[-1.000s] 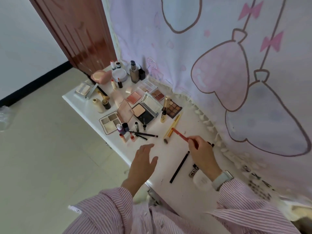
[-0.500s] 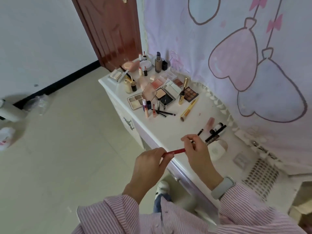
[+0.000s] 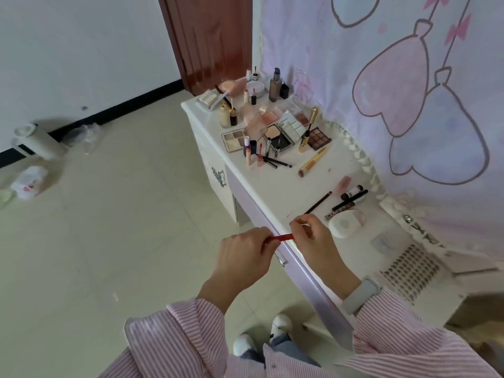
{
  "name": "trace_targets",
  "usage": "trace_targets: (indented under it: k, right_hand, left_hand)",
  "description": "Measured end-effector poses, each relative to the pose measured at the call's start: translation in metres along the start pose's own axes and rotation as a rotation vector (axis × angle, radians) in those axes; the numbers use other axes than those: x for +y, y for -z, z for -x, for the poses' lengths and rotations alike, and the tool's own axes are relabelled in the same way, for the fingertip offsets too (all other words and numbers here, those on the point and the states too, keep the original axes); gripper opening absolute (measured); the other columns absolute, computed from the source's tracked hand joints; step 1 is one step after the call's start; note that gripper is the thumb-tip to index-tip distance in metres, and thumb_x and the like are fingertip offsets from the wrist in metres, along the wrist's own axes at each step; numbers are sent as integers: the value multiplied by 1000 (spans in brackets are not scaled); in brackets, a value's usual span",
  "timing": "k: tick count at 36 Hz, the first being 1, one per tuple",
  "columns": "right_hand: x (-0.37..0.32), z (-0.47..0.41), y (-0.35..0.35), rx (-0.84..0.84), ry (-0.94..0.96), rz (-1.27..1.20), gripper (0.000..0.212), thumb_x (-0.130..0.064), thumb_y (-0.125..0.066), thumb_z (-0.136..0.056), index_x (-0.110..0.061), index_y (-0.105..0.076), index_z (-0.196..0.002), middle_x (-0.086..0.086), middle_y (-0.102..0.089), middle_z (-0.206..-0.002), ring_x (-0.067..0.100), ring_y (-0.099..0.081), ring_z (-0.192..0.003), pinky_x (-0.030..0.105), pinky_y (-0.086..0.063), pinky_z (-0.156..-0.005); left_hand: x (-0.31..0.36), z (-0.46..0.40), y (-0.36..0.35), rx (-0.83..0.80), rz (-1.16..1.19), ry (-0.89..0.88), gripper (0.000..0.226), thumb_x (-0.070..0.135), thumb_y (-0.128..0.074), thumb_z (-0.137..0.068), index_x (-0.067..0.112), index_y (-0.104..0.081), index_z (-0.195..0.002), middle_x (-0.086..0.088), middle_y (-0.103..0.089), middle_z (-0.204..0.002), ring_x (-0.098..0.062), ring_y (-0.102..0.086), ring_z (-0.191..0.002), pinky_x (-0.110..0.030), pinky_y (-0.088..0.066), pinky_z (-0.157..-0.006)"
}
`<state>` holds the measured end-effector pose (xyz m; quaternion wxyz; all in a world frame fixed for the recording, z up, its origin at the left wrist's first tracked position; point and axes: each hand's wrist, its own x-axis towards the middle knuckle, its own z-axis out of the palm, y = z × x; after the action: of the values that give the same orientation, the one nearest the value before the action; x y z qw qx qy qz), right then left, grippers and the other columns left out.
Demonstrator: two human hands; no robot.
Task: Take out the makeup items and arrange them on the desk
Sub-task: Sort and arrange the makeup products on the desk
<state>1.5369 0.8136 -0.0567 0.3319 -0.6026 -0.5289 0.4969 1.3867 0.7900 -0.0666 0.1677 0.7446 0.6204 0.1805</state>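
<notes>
Honestly, from the head view this looks mostly done already. The far end of the desk (image 3: 275,186) is packed with palettes (image 3: 319,135), bottles and tubes, and a gold brush (image 3: 312,162) lies just past them. Nearer in, a black pencil (image 3: 317,203) and a couple of mascara tubes (image 3: 351,195) sit beside a white compact (image 3: 345,223). Right now the left hand (image 3: 245,257) and right hand (image 3: 313,238) each pinch an end of a red pencil (image 3: 285,237), held in the air over the desk's near edge. I'd guess that one just needs laying down. Whether more items are left to take out, can't tell.
</notes>
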Motion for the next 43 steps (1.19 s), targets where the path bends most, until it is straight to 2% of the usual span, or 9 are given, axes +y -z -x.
trace_targets:
  k: [3, 8, 14, 21, 25, 29, 33, 37, 43]
  right_hand:
    - [-1, -9, 11, -22, -63, -56, 8, -16, -57, -89, -11, -54, -83, -1, -51, -60, 9, -43, -51, 22, -38, -55]
    - [4, -29, 36, -64, -89, -122, 15, -15, -55, -89, -7, -54, -77, -3, -49, -53, 6, -40, -46, 19, -37, -52]
    - [25, -62, 55, -95, -8, 13, 18, -13, -51, -92, -13, -51, -75, -6, -48, -56, 0, -42, -45, 17, -37, -54]
    - [45, -90, 63, -133, 108, 95, 19, -5, -50, -92, -14, -49, -76, -7, -50, -65, -5, -49, -56, 10, -39, -57]
    - [51, -109, 68, -200, 141, 148, 16, -5, -51, -92, -15, -50, -79, -7, -51, -69, -7, -51, -60, 9, -40, -60]
    - [57, -145, 83, -149, 163, 186, 5, -7, -51, -92, -10, -53, -89, -7, -53, -72, -8, -52, -62, 7, -41, -59]
    - [67, -178, 98, -69, 128, 348, 16, -10, -51, -92, -9, -57, -108, 3, -61, -91, -18, -47, -77, -5, -33, -66]
    - [85, -203, 88, -122, 127, 510, 23, -8, -53, -91, -5, -60, -114, 6, -63, -108, 8, -54, -97, 5, -33, -82]
    - [107, -230, 66, -178, 363, 768, 18, -13, -55, -91, -8, -62, -106, 5, -57, -106, 20, -51, -102, 30, -43, -87]
  left_hand:
    - [14, -12, -11, -12, 42, -39, 47, 49, -24, -91, 24, -62, -103, 9, -63, -87, -13, -58, -70, -30, -47, -62]
    - [22, -34, -37, 60, 30, 50, 57, 61, -15, -83, 20, -52, -68, 10, -39, -47, -14, -37, -43, -25, -35, -47]
    - [31, -65, -60, -6, -4, 154, 61, 69, -3, -72, 22, -41, -66, 6, -36, -45, -20, -40, -48, -28, -42, -53]
    - [25, -88, -77, -83, -40, 213, 57, 72, -24, -83, 22, -26, -54, 5, -32, -44, -13, -30, -42, -23, -28, -46]
    - [18, -102, -78, -165, -51, 214, 44, 64, -34, -87, 26, -47, -71, 8, -43, -57, -11, -44, -55, -24, -37, -55]
    - [3, -125, -85, -243, 15, 188, 45, 59, -38, -90, 26, -52, -117, 8, -48, -92, -13, -51, -77, -28, -44, -70]
    - [-22, -141, -101, -154, 99, 169, 40, 24, -33, -100, 12, -39, -138, -5, -44, -113, -17, -51, -79, -31, -46, -71]
    - [-45, -161, -123, -15, 38, 148, 34, 1, -61, -85, 2, -59, -119, -13, -57, -92, -29, -58, -72, -42, -53, -62]
    - [-67, -170, -152, 261, -54, 29, 24, 29, -51, -84, 19, -73, -86, 7, -64, -74, -18, -59, -77, -37, -44, -74]
